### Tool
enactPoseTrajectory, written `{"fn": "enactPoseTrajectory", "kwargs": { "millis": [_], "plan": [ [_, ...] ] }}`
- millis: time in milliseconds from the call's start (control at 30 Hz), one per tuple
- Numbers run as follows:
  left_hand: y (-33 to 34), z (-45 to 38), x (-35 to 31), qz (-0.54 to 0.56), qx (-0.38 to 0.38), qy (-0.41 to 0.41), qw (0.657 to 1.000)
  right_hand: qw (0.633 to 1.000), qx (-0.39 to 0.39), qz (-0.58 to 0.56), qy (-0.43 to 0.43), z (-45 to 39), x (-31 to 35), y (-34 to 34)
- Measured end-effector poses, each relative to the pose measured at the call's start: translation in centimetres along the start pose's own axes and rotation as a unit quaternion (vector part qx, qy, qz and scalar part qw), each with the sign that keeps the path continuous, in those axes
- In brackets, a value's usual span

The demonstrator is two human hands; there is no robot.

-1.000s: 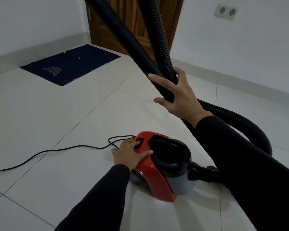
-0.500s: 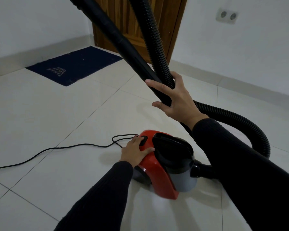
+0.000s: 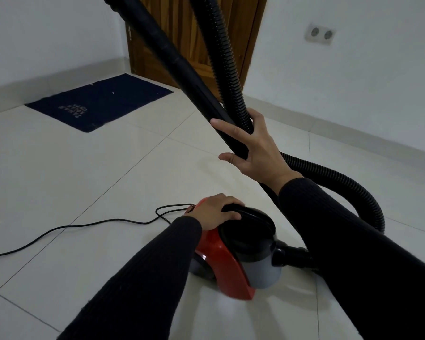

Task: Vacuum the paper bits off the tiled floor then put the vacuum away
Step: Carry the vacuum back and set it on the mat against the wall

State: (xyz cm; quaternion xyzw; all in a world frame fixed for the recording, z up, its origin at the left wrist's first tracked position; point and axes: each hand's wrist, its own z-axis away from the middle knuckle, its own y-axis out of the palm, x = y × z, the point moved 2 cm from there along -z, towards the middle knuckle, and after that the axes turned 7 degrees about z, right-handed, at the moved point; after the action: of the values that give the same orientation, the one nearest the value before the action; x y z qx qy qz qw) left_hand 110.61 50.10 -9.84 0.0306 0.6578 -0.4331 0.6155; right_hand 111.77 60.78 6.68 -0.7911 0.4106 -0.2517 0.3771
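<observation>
Carrying looks to be what this two-handed hold is arranged for. The red, grey and black canister vacuum cleaner (image 3: 236,256) sits on the pale glossy tiled floor (image 3: 66,182), and its black top handle (image 3: 233,209) is grasped by the left hand (image 3: 215,213), fingers curled over it, as if for a lift. The rigid black wand tube (image 3: 172,60) and the ribbed black hose (image 3: 221,50) are gathered together in the right hand (image 3: 253,148), thumb behind and forefinger extended, probably so neither drags. A thin black power cord (image 3: 84,224) trails leftward across the tiles. No paper bits can be made out.
</observation>
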Motion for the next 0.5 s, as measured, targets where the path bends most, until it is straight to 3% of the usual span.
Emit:
{"fn": "enactPoseTrajectory", "kwargs": {
  "millis": [500],
  "plan": [
    [-3.6, 1.8, -0.2, 0.049, -0.029, -0.034, 0.998, 1.0, -0.006, -0.005, -0.012, -3.3, -1.4, -0.7]
  ]
}}
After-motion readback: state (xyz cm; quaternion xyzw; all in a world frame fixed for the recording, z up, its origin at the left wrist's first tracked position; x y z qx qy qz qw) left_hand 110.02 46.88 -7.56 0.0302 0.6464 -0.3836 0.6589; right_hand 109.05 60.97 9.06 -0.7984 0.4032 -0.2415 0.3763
